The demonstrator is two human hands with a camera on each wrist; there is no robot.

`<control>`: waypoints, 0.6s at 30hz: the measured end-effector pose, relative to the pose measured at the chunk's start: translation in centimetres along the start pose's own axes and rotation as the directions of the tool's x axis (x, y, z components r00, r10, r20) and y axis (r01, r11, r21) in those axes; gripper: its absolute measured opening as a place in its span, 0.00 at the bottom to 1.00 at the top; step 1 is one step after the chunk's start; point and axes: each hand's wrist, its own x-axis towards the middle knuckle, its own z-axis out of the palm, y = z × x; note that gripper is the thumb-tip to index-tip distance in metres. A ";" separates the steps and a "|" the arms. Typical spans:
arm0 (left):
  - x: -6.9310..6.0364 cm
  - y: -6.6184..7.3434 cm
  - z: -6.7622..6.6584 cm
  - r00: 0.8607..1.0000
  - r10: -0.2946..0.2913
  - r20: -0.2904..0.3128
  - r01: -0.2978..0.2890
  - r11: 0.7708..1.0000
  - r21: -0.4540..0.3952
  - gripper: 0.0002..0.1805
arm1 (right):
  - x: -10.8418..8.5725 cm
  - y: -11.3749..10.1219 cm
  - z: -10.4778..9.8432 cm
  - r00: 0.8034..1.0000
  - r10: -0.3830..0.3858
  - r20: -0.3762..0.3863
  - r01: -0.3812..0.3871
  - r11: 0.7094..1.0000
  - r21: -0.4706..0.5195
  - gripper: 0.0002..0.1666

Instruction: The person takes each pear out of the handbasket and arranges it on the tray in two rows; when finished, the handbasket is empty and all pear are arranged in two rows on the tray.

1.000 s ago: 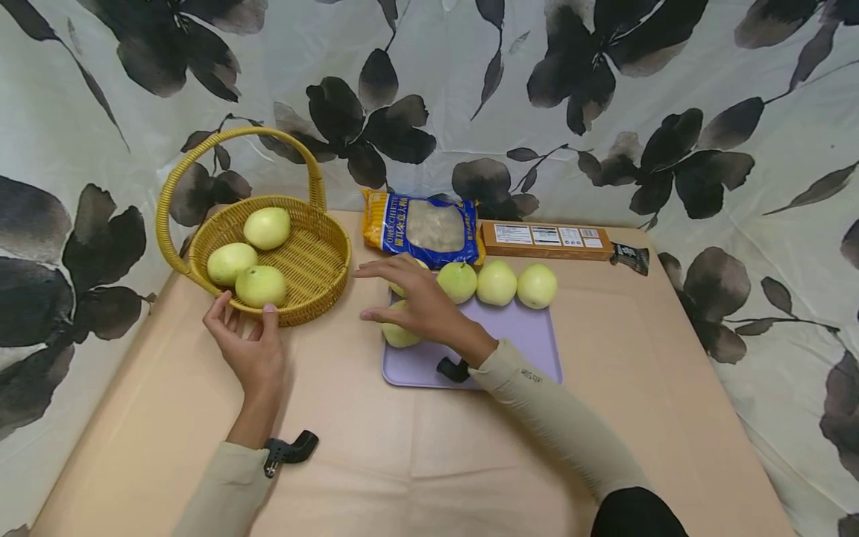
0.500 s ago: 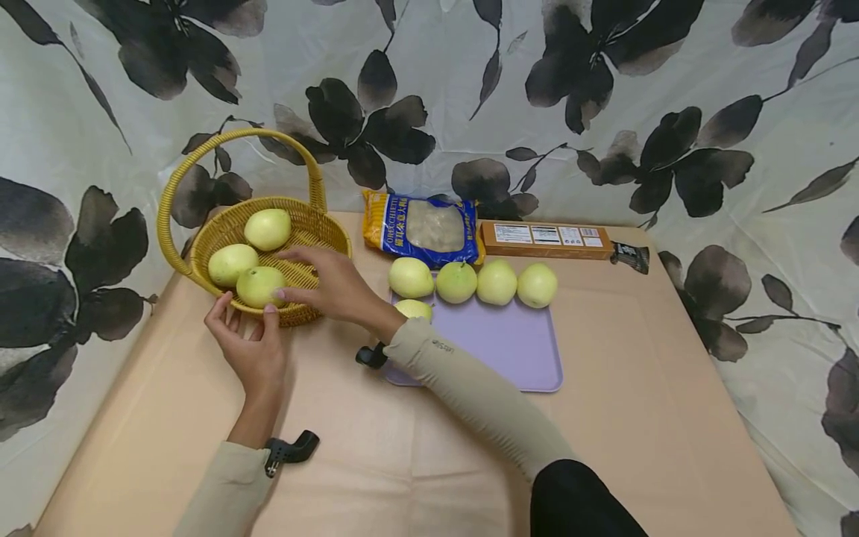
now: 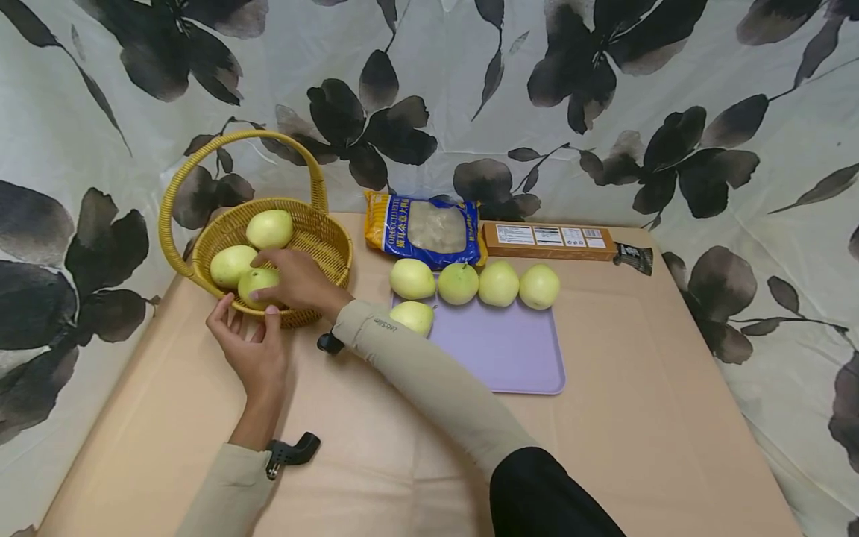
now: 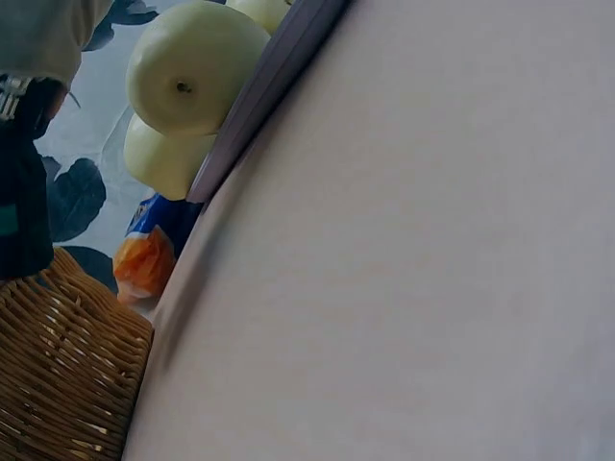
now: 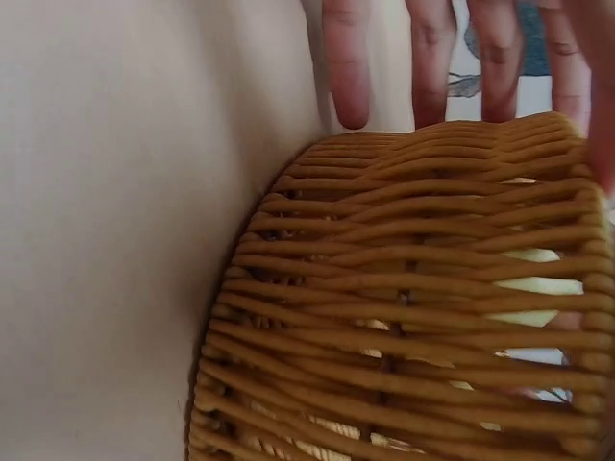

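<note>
In the head view a yellow woven basket [image 3: 338, 257] with a tall handle stands at the left, holding 3 yellow-green pears. My right hand [image 3: 298, 280] reaches over its rim and grips the front pear [image 3: 257, 283], thumb on the near side and fingers behind, covering part of it. The other pears [image 3: 270, 228] lie behind it. My left hand [image 3: 255, 350] rests against the basket's front side. In the right wrist view its fingers [image 5: 430, 62] look straight along the wicker. Several more pears [image 3: 498, 283] sit on a lilac tray [image 3: 499, 358] in the middle.
Behind the tray lie a blue and yellow pasta bag [image 3: 429, 227] and a long brown box [image 3: 546, 240]. A small dark wrapped packet [image 3: 633, 258] is at the box's right end. A floral curtain [image 3: 470, 89] hangs along the table's back.
My right hand has moved left from the tray's pears into the basket and taken hold of the front pear. The left hand has stayed at the basket.
</note>
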 end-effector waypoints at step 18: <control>1.3 -2.6 -0.2 0.999 0.035 -0.021 -0.035 0.999 -0.002 0.35 | -3.9 -1.2 -4.6 0.992 -0.018 -0.122 0.033 0.992 0.123 0.35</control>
